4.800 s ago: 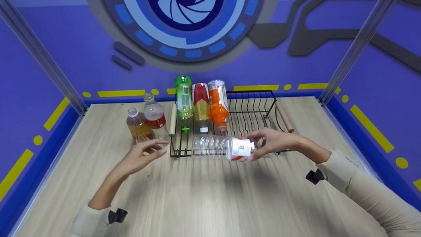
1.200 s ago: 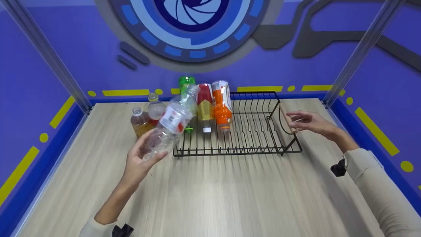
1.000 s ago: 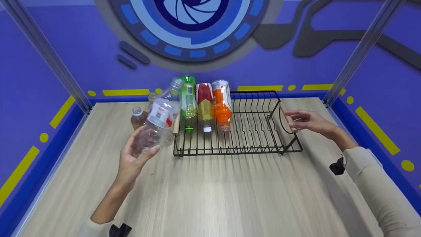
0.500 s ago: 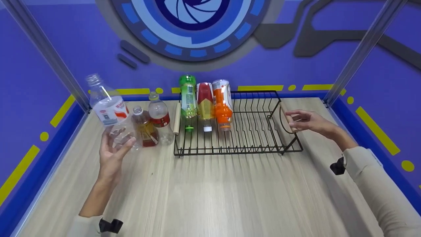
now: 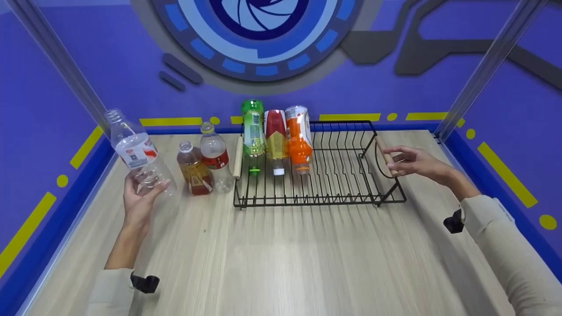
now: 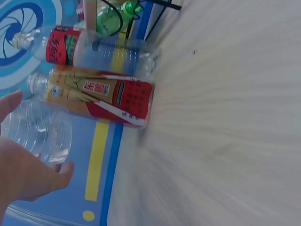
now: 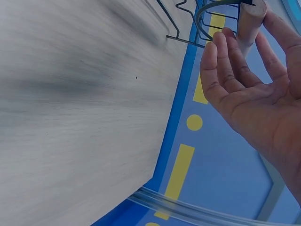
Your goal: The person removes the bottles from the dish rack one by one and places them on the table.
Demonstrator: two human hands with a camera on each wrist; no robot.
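While both hands work at opposite ends of the desk (image 5: pixel 281 263), the scene reads so:

Left hand (image 5: pixel 139 197): fingers curled round the lower part of the clear bottle (image 5: pixel 136 151), gripping it; in the left wrist view the palm (image 6: pixel 23 174) cups the ribbed base (image 6: pixel 40 136).
Clear bottle: empty, uncapped, mouth up and tilted to the left, held at the left side of the desk, just left of the two standing bottles; whether its base touches the desk I cannot tell.
Right hand (image 5: pixel 410 160): fingers lightly bent round the wooden handle (image 5: pixel 384 156) at the rack's right end, holding it; the right wrist view shows the fingertips (image 7: pixel 225 52) against that handle (image 7: pixel 249 21).
Rack (image 5: pixel 333 197): black wire, standing at the back middle of the desk, a wooden handle at each end.
Rack contents: three bottles lying side by side in its left part, necks towards the viewer: green bottle (image 5: pixel 251 129), red-yellow bottle (image 5: pixel 275 134), orange bottle (image 5: pixel 298 136); the right part holds only bare wires.
Tea bottle (image 5: pixel 193 169): upright on the desk, uncapped, amber liquid inside, red and gold label.
Red-label bottle (image 5: pixel 215 158): upright just right of the tea bottle, beside the rack's left handle (image 5: pixel 237 156), clear; I cannot tell what it holds.
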